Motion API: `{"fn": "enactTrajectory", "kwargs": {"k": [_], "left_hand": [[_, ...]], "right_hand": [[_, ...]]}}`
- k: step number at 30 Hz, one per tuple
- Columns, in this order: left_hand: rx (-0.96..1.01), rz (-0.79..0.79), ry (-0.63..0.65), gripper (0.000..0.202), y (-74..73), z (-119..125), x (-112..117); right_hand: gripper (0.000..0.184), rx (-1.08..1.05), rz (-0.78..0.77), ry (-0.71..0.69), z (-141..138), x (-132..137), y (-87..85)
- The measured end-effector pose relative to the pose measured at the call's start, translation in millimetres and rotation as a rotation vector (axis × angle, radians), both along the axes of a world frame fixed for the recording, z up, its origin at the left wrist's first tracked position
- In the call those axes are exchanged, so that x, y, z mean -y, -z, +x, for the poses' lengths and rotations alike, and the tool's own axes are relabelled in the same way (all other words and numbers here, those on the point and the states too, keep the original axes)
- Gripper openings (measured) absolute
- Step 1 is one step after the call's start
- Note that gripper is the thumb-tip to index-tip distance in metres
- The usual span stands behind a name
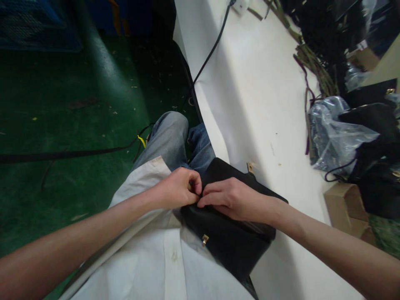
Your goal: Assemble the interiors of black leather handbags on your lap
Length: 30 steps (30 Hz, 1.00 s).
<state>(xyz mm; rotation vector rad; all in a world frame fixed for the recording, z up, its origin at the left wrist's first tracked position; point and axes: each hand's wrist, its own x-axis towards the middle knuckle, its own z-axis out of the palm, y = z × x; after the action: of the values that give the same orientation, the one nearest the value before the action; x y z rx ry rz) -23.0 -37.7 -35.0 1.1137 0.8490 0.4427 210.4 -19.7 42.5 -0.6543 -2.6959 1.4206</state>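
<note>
A black leather handbag [233, 243] with a small gold clasp [205, 239] rests on my lap against the edge of the white table [259, 104]. My left hand [178, 188] is closed in a pinch at the bag's upper left corner. My right hand [233, 198] lies over the top edge of the bag, its fingers pressed together and meeting the left hand's fingertips at the same corner. What the fingertips pinch there is too small to make out.
Crumpled clear plastic [336, 135] and a heap of black bags [375, 137] lie at the table's right. Cardboard boxes [346, 208] stand at the right edge. A black cable [212, 48] runs over the table's far end. Green floor [62, 125] with a dark strap lies to the left.
</note>
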Motion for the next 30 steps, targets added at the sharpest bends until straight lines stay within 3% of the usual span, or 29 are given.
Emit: {"fn": "enactTrajectory", "kwargs": {"k": [5,9,17,23,30], "left_hand": [[0.027,-0.045,-0.001,0.017,6.5,-1.0,-6.2],[0.056,-0.08,0.024,0.019,10.0,-0.4,-11.8],[0.13,-0.197,0.046,0.021,15.2,-4.1,-13.0],[0.249,-0.322,0.095,0.03,13.5,-14.8,-10.6],[0.354,-0.399,0.188,0.032,6.9,-22.9,-13.9]], "right_hand": [[0.032,0.006,0.405,-0.187,-6.8,-2.3,2.0],[0.037,0.041,0.568,-0.333,-13.2,-11.4,-2.7],[0.026,0.015,0.614,-0.417,-13.8,-15.3,-3.6],[0.021,-0.038,0.545,-0.271,-6.9,-2.9,6.5],[0.025,-0.107,0.611,-0.314,1.7,0.8,2.0]]}}
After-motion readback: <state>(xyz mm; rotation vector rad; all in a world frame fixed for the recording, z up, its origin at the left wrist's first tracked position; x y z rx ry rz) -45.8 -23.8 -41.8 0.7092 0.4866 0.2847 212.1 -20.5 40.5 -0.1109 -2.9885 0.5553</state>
